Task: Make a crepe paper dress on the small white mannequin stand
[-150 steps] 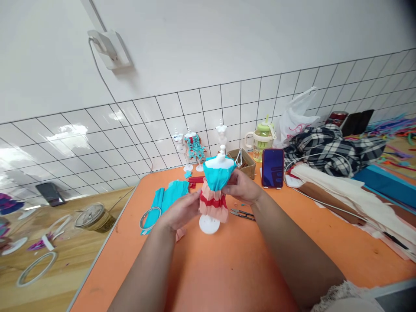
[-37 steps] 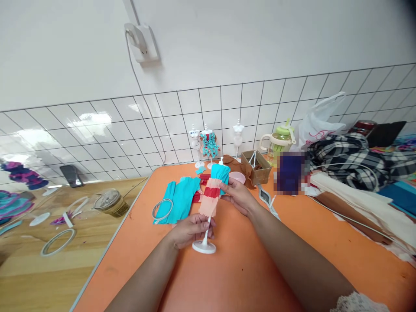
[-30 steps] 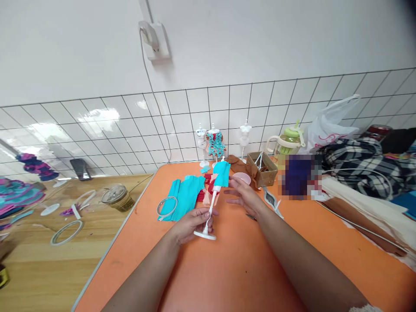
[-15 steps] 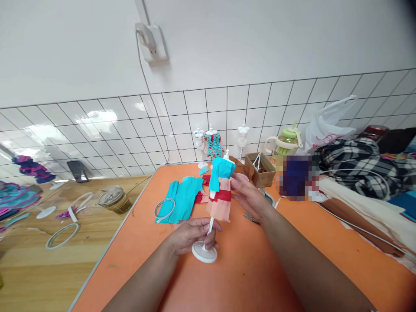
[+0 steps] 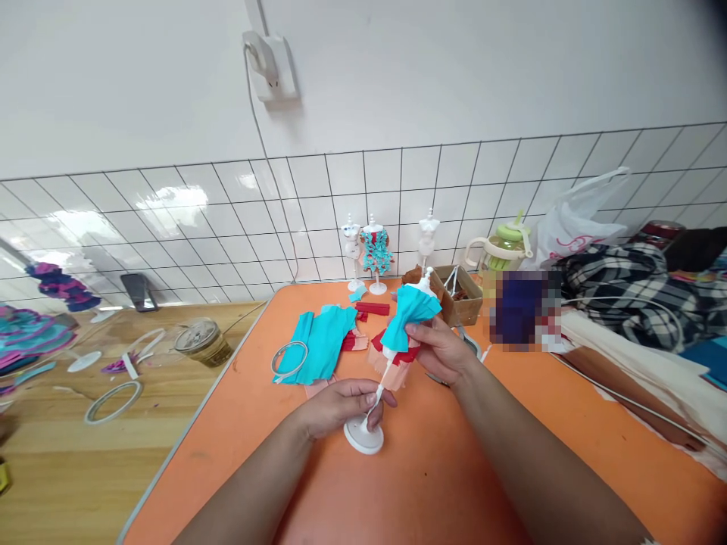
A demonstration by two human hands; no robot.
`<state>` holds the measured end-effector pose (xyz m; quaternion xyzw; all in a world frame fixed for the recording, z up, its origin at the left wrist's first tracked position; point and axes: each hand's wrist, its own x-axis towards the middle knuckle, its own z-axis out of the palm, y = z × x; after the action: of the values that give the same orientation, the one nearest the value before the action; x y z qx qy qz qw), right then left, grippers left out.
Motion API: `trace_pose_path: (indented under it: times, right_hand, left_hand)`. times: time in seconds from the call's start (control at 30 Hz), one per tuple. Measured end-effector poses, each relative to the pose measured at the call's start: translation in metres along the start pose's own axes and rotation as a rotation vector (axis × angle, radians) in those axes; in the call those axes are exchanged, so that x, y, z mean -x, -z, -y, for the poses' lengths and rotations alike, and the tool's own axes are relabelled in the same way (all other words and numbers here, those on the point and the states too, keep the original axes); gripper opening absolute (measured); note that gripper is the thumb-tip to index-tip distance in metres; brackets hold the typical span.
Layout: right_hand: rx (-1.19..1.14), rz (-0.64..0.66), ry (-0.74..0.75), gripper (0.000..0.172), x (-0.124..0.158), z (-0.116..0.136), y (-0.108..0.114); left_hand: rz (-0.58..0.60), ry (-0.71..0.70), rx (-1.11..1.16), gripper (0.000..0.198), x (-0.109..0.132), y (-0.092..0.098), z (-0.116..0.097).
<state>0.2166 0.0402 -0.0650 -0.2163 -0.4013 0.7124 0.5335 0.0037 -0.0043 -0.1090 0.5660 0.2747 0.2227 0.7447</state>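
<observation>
My left hand (image 5: 347, 401) is closed around the thin white pole of a miniature dress form (image 5: 363, 439), just above its round base. The form leans to the right, its neck knob showing at the top. It wears a small dress (image 5: 406, 312) of crinkled, paper-like material, with a turquoise top and red and peach layers below. My right hand (image 5: 446, 350) grips the right side of this dress, thumb pressed on the turquoise part; its other fingers are partly hidden behind it.
Turquoise sheets (image 5: 326, 344) with a tape roll (image 5: 289, 362) lie on the orange table (image 5: 238, 462). Scissors lie partly hidden behind my right hand. Behind stand more dress forms (image 5: 375, 253), a cardboard box (image 5: 463, 299) and a green-lidded cup (image 5: 507, 242). Piled fabric (image 5: 619, 291) is at right.
The dress form has tilted to the right and turned. My right hand has gone from lying beside the dress to gripping it. The left hand stays on the pole.
</observation>
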Motion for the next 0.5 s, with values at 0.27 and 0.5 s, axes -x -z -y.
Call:
trace_pose_path:
  times: [0.27,0.5]
  right_hand:
    - [0.235,0.117,0.02,0.077,-0.003,0.025,0.034]
    - [0.427,0.034,0.133,0.053,0.001,0.027,0.017]
  left_hand:
    - [-0.461,-0.111,-0.383,0.033,-0.005,0.005,-0.008]
    - [-0.695,-0.17,-0.612,0.027,-0.008,0.009,-0.001]
